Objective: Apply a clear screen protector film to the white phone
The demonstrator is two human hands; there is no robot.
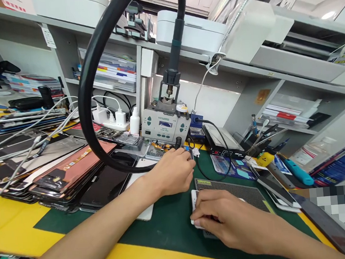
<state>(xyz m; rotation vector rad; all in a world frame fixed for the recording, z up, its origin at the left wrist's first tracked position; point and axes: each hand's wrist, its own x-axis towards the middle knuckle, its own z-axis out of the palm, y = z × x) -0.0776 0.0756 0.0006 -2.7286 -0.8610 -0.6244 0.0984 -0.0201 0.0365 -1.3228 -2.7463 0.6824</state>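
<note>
My left hand (174,171) reaches forward to the front of a grey hot air rework station (164,124). Its fingers are curled together near the station's lower right corner, and whatever they hold is hidden. A thick black hose (87,100) loops up from behind this hand to the hot air handle (175,56), which sits upright in its holder on the station. My right hand (225,217) is closed around a white phone (194,200), mostly covered by the fingers. Under the phone lies a dark perforated pad (232,190) on the green mat (166,231).
Stacked phone screens (73,166) and loose white cables crowd the left side. A white bottle (135,122) stands beside a power strip (116,124). To the right are several tools, a turquoise-handled tool (298,172) and phone parts. Grey shelves with boxes rise behind.
</note>
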